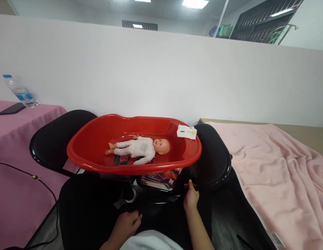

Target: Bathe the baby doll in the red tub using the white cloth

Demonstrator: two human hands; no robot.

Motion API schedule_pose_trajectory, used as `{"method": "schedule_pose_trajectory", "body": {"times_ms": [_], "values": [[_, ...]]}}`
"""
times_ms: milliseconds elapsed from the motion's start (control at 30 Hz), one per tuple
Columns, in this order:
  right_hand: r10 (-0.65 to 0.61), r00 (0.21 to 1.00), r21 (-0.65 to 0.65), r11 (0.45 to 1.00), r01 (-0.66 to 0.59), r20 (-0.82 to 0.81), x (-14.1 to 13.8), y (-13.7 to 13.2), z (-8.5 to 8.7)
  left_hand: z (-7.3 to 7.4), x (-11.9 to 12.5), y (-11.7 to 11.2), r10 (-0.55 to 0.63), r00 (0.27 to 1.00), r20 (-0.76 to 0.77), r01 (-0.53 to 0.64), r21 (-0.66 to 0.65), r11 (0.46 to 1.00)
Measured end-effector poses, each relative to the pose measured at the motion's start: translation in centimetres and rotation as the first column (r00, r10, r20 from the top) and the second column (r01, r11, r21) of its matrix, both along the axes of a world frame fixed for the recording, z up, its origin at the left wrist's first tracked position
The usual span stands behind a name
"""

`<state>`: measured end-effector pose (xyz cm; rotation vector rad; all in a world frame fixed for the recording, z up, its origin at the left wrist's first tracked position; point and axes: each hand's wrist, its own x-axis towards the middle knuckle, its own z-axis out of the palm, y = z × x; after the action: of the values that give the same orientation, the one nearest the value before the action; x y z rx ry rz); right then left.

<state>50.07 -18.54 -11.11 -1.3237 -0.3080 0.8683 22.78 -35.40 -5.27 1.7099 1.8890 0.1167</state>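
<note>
A red plastic baby tub [83, 146] rests across two black chairs [54, 139]. Inside it lies a baby doll [140, 147] in a white suit, on its back, head to the right. A small white cloth [186, 132] sits on the tub's right rim. A stack of books [161, 178] props the tub from below. My right hand [191, 197] reaches to the chair edge just under the tub, fingers curled against it. My left hand [127, 222] rests low on a dark surface near my body, fingers loosely curled, nothing seen in it.
A pink blanket [278, 173] covers the table at right. At left a pink-covered table [17, 166] holds a water bottle [20, 92] and a dark phone [12, 108]; a black cable [33, 177] trails across it. A white partition wall [161, 76] stands behind.
</note>
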Motion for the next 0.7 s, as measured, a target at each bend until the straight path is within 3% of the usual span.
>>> {"method": "schedule_pose_trajectory", "body": {"times_ms": [200,467,700], "values": [[-0.165,0.985,-0.042,0.985,0.167,0.04,-0.8,0.8,-1.1,0.3,0.4,0.4,-0.084,0.991,0.106,0.085,0.001,0.996],[-0.224,0.971,-0.033,0.973,0.228,0.087,0.6,2.3,-0.6,-0.4,0.9,1.3,-0.178,0.921,0.347,0.192,-0.006,0.981],[-0.195,0.966,-0.059,0.976,0.208,0.169,2.7,3.5,-0.4,-0.4,0.3,0.9,-0.151,0.854,0.498,0.19,-0.027,0.981]]}}
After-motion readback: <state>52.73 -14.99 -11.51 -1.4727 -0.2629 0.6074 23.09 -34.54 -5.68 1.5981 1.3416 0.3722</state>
